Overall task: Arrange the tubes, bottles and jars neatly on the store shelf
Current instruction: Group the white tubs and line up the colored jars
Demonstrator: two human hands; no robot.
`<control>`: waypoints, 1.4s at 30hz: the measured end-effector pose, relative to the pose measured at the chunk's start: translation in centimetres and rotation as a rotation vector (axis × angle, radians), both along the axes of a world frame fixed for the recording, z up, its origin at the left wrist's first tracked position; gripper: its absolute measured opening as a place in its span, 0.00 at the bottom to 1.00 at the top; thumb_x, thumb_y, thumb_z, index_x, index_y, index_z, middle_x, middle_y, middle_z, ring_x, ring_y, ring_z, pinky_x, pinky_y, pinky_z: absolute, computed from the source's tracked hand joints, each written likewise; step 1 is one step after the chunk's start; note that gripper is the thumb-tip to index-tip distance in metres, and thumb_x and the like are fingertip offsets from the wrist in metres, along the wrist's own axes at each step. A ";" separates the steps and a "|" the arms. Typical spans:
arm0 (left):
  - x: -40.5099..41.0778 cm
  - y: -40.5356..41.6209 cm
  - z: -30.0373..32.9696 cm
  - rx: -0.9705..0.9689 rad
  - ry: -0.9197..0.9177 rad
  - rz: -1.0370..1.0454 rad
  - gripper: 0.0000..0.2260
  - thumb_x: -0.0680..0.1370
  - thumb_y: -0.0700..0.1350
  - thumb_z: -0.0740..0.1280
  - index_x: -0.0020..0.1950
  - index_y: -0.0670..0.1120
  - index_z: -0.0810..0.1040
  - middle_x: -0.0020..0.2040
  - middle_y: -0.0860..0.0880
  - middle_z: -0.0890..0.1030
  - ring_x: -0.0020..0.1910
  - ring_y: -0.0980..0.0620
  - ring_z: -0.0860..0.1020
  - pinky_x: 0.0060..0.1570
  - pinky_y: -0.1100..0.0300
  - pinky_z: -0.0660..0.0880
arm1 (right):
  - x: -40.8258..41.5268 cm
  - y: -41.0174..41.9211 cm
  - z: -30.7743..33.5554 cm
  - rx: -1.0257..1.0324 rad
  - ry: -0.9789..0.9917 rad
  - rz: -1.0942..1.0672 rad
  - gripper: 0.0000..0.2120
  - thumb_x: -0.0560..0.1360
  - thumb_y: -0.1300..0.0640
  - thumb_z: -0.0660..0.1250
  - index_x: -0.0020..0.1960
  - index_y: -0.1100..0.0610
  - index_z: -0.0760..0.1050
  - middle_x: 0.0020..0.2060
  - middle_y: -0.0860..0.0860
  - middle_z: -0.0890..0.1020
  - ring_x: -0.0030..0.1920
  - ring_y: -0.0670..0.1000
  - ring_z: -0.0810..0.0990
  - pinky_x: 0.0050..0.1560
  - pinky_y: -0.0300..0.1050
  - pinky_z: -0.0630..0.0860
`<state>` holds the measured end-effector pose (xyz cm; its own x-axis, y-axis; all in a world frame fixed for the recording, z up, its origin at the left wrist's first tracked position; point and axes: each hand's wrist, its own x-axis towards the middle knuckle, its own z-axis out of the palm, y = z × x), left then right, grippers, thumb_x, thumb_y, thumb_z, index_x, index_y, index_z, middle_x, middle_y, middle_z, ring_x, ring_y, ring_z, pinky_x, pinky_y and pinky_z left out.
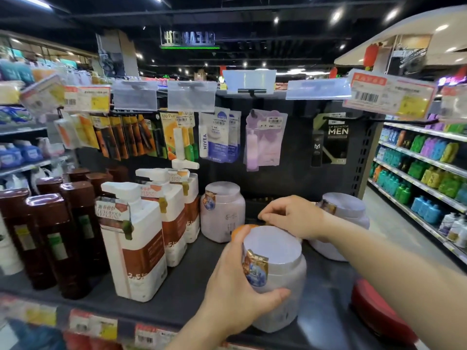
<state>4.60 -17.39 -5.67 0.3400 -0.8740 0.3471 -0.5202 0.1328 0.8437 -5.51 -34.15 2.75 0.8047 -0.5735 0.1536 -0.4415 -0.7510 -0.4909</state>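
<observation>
A pale lilac plastic jar with a flat round lid and a gold-and-blue seal sticker (274, 276) is being held upright near the front edge of the dark grey store shelf (177, 294). It is being gripped by the left hand (235, 294), whose fingers are curled round its left side with the thumb across the front. The right hand (293, 217) is being held just behind the jar's lid, with thumb and forefinger pinched together on something too small to be made out. An orange object (240, 229) is partly hidden behind the jar. Two matching lilac jars are being kept further back: one to the left (222, 210), one to the right (346, 210). The gap between them lies straight behind the held jar, so a push away from the body is probably being called for.
</observation>
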 end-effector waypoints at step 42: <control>8.0 0.5 0.4 0.063 0.012 0.122 0.52 0.59 0.51 0.83 0.74 0.57 0.54 0.69 0.58 0.67 0.65 0.59 0.68 0.65 0.61 0.67 | -0.6 -0.9 0.0 -0.085 0.228 0.010 0.16 0.74 0.45 0.68 0.58 0.52 0.79 0.52 0.45 0.82 0.49 0.43 0.78 0.50 0.35 0.73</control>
